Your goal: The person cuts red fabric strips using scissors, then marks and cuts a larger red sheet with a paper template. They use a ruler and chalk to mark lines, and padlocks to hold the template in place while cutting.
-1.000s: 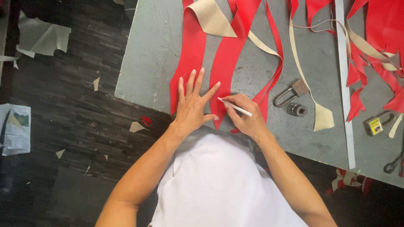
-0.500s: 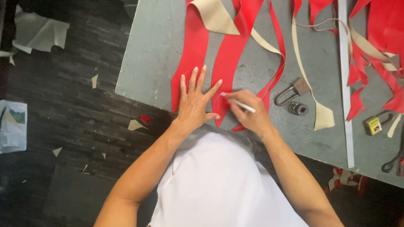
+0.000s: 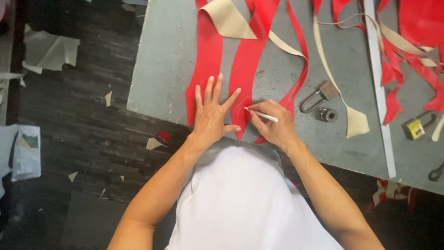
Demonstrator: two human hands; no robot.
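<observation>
Here the left hand (image 3: 210,113) lies flat and spread on a red strip (image 3: 247,69)
Right hand (image 3: 273,125) grips a white pen (image 3: 261,115); press firmly, mark slowly

Red strips (image 3: 245,69): smooth sheet material with a slight sheen, seemingly leather or vinyl; beige strips (image 3: 231,21) show a matt, paler face. Desk (image 3: 166,69): grey, matt, faintly scuffed surface. Padlock (image 3: 319,95): dull metal with a curved steel shackle. Long rule (image 3: 379,88): pale, flat metal. White marking pencil (image 3: 262,114): smooth, matt. Floor (image 3: 92,125): dark, rough planks strewn with paper scraps.
</observation>
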